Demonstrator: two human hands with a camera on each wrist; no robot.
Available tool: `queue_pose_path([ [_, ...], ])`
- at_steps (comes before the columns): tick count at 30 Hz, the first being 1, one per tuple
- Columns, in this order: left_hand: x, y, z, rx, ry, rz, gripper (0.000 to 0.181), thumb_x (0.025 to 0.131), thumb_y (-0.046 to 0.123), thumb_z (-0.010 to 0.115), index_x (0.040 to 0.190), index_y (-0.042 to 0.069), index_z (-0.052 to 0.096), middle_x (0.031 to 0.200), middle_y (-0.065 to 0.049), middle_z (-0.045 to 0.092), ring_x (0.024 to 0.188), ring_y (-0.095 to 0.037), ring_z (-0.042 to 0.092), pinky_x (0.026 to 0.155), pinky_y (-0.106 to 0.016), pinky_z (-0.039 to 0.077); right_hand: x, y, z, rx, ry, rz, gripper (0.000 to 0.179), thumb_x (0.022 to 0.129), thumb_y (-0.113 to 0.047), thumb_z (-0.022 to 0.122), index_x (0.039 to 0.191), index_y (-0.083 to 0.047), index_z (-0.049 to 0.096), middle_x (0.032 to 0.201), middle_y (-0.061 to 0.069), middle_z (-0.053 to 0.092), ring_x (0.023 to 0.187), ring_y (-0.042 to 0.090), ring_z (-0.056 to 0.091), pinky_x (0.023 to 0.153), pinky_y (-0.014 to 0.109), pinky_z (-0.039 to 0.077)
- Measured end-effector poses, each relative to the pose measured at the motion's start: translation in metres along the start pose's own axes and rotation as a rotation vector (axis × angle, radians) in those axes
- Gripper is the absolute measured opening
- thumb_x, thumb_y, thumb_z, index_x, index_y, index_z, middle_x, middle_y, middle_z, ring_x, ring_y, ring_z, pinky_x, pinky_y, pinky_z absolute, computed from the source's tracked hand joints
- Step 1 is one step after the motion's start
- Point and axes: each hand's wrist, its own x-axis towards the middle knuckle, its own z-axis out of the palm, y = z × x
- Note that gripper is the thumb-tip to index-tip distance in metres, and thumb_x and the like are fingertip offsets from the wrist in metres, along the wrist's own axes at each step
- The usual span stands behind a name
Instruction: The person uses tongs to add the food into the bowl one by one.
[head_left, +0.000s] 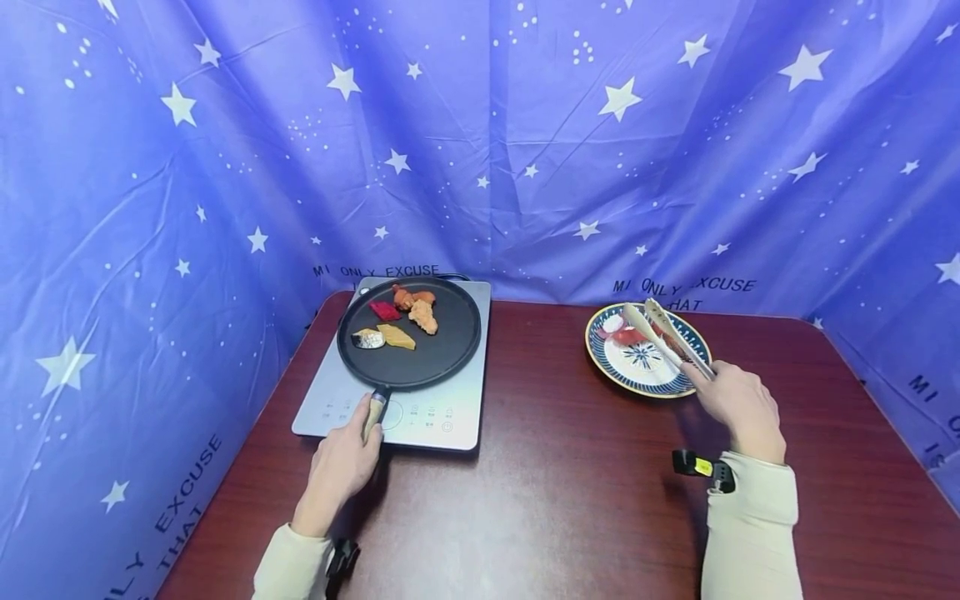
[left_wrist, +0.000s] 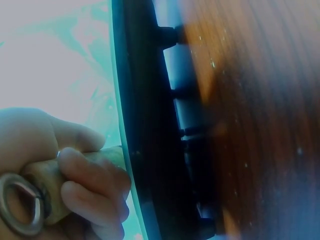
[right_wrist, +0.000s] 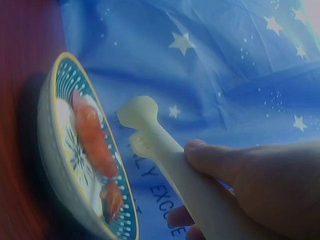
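My left hand (head_left: 347, 457) grips the pale handle (head_left: 374, 415) of a round black frying pan (head_left: 442, 358). Its fingers curl round that handle, which has a metal ring (left_wrist: 31, 226) at its end, in the left wrist view. On the pan lie fried chicken pieces (head_left: 423, 317), a red piece (head_left: 385, 311), a yellow piece (head_left: 396, 337) and a silvery-white piece (head_left: 368, 339). My right hand (head_left: 742, 408) holds tongs (head_left: 651, 335) above a patterned plate (head_left: 637, 387). Nothing is between the tongs' tips. An orange-red food piece (right_wrist: 94, 135) and a brownish one (right_wrist: 112, 200) lie on the plate.
The pan sits on a silver induction cooker (head_left: 465, 417) at the table's left. A dark red wooden table (head_left: 540, 467) spans the space between cooker and plate. Behind hangs a blue star-printed curtain (head_left: 480, 125), close to the table's back edge.
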Motion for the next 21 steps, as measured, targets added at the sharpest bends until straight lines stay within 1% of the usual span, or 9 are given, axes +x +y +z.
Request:
queue_pose_path([
  [2, 0.000, 0.000, 0.000, -0.002, -0.004, -0.001, 0.054, 0.094, 0.029, 0.046, 0.146, 0.014, 0.037, 0.103, -0.030, 0.063, 0.077, -0.045, 0.061, 0.064, -0.054, 0.045, -0.001, 0.005, 0.000, 0.000, 0.000, 0.007, 0.073, 0.091, -0.063, 0.037, 0.109, 0.006, 0.055, 0.104, 0.038, 0.053, 0.088, 0.055, 0.051, 0.061, 0.054, 0.039],
  [7, 0.000, 0.000, -0.001, -0.001, -0.006, 0.000, 0.054, 0.094, 0.029, 0.046, 0.146, 0.013, 0.037, 0.102, -0.030, 0.063, 0.077, -0.045, 0.062, 0.064, -0.054, 0.045, -0.002, 0.016, 0.000, -0.004, 0.006, 0.020, 0.069, 0.091, -0.063, 0.038, 0.098, 0.003, 0.057, 0.092, 0.033, 0.057, 0.083, 0.052, 0.053, 0.057, 0.051, 0.038],
  [15, -0.001, 0.001, -0.001, -0.011, -0.006, -0.003, 0.054, 0.094, 0.029, 0.046, 0.146, 0.014, 0.037, 0.103, -0.030, 0.063, 0.078, -0.045, 0.062, 0.065, -0.054, 0.045, -0.004, 0.031, -0.002, -0.014, 0.008, 0.037, 0.069, 0.091, -0.062, 0.039, 0.098, 0.004, 0.057, 0.094, 0.035, 0.056, 0.081, 0.052, 0.053, 0.057, 0.051, 0.038],
  [21, -0.001, -0.001, 0.001, -0.009, 0.004, 0.001, 0.054, 0.094, 0.029, 0.047, 0.145, 0.014, 0.038, 0.101, -0.029, 0.063, 0.076, -0.045, 0.062, 0.063, -0.054, 0.045, -0.006, 0.036, -0.006, -0.015, -0.002, 0.060, 0.070, 0.090, -0.064, 0.039, 0.094, 0.003, 0.056, 0.084, 0.031, 0.056, 0.078, 0.051, 0.053, 0.057, 0.051, 0.037],
])
